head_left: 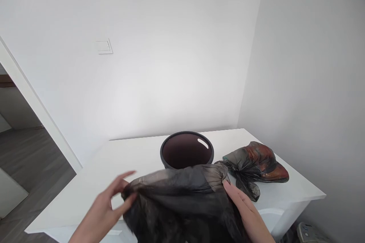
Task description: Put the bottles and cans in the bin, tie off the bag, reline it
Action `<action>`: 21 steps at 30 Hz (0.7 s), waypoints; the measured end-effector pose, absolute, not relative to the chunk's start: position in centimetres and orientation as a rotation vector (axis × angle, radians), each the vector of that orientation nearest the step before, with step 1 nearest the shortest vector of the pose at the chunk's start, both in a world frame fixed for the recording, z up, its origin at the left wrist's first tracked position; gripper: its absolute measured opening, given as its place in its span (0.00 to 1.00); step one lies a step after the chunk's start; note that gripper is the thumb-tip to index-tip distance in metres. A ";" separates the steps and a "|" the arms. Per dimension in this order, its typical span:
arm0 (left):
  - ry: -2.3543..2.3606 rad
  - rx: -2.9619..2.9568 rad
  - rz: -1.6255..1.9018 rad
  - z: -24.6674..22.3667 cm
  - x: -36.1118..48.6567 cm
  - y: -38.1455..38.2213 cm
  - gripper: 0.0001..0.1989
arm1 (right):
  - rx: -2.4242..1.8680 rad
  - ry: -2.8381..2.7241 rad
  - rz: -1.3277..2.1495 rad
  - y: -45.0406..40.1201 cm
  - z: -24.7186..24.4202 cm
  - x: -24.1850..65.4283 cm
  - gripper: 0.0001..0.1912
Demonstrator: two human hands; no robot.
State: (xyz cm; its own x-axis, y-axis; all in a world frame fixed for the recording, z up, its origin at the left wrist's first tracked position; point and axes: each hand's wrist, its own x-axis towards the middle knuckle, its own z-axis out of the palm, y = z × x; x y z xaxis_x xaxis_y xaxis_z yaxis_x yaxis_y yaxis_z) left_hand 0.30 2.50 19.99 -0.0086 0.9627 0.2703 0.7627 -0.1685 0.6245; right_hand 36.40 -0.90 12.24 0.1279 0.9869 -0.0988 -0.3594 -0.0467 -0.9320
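Note:
A thin black plastic bag (185, 201) hangs between my two hands in front of the white table, its upper edge spread wide. My left hand (111, 201) has the bag's left corner between thumb and fingers, slightly blurred. On the other side my right hand (242, 203) grips the gathered right corner of the rim. Just behind the bag stands a dark round bin (186, 150) with an oval handle slot; the bag hides its lower part. Close to my right hand lies a knotted black bag (253, 163) with reddish-brown contents showing through.
The white table (94, 178) stands against a white wall (176, 53) with a light switch (104, 46). Another wall rises at the right. A doorway with dark flooring (31, 163) opens on the left. At the lower right, a greyish object (310, 233) sits below table height.

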 end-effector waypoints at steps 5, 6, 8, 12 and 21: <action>1.840 2.387 1.883 24.4 6.3 0.9 0.15 | -1.159 -0.736 1.275 -1.1 15.7 34.2 0.30; 1.660 2.497 1.806 24.7 7.8 0.0 0.11 | -1.167 -0.771 1.255 -1.2 16.4 33.6 0.29; 1.365 2.587 1.499 24.7 10.3 -1.4 0.07 | -1.177 -0.871 1.213 -1.6 17.6 32.7 0.27; 1.175 2.583 1.142 23.7 12.8 -2.9 0.17 | -1.199 -1.038 1.127 -2.7 19.4 31.7 0.27; 1.396 2.129 1.069 25.6 13.0 -3.8 0.12 | -1.067 -1.224 0.942 -3.3 21.5 32.4 0.27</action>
State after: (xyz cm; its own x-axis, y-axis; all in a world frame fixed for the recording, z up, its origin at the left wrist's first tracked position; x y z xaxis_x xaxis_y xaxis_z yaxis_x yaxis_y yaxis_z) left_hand 13.00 -3.82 25.58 0.2179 0.8954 0.3882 0.6081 -0.4357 0.6636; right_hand 32.38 -3.34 21.54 0.1186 0.9608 0.2504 0.0041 0.2517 -0.9678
